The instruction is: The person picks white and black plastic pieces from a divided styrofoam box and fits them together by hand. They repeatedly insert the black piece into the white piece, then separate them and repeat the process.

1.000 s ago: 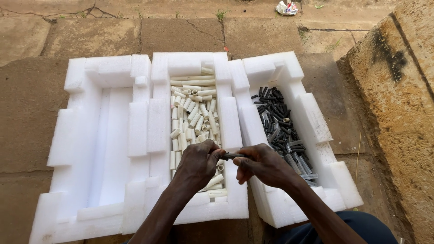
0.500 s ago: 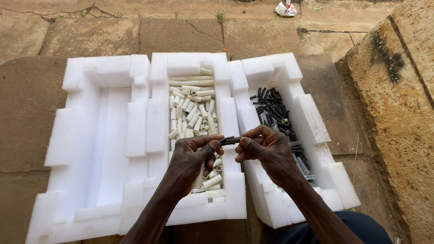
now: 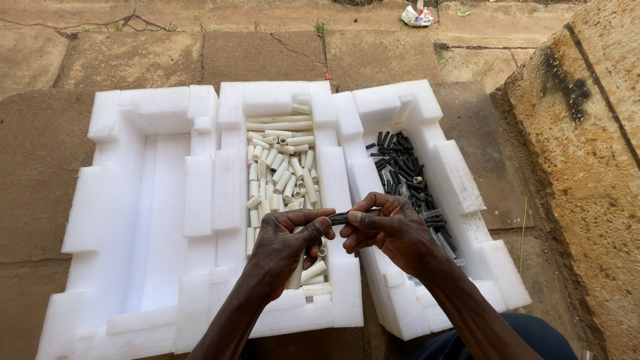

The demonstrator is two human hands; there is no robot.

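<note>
Both hands are meeting on one small dark tube above the middle foam tray.

The left hand (image 3: 283,243) and right hand (image 3: 390,227) are pinching the dark tube (image 3: 339,217) end to end between thumbs and forefingers, holding it over the white tube pieces (image 3: 280,177), with the black pieces (image 3: 400,167) lying sorted in the right foam tray (image 3: 460,180).

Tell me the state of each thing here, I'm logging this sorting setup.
Left hand: pinching the dark tube.
Right hand: pinching the same tube.
Dark tube: held level between both hands.
Left foam tray: empty.
Middle foam tray: holds white tube pieces.
Right foam tray: holds black tube pieces.
</note>
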